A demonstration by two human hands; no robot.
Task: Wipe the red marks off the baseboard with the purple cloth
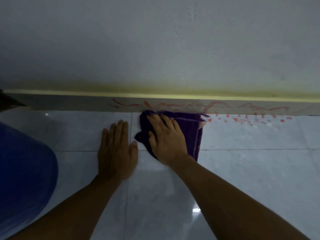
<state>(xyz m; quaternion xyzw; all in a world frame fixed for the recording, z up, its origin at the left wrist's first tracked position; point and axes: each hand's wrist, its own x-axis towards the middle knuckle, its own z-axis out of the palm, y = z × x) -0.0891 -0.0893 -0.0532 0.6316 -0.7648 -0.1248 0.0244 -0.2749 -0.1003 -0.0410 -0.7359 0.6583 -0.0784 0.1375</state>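
Hands were both down on the floor when I looked over. The right hand (166, 137) lay flat and spread on top of the purple cloth (188, 130), pressing it to the tile rather than gripping it, fingers pointing at the wall. The cloth itself sat bunched on the floor tiles (251, 170), its far edge touching the bottom of the grey baseboard (69, 101). The left hand (116, 149) was just beside it, open, palm down on bare tile, holding nothing.

Red marks (216, 105) ran in squiggles along the baseboard to both sides of the cloth, and red specks (245, 119) dotted the floor right of it, close to the wall. Above the baseboard there was a yellowish strip (155, 93) and then plain pale wall (155, 40). Off to the left a big blue rounded thing (26, 161) crowded the corner, couldn't tell what it was. Room was pretty dim too.
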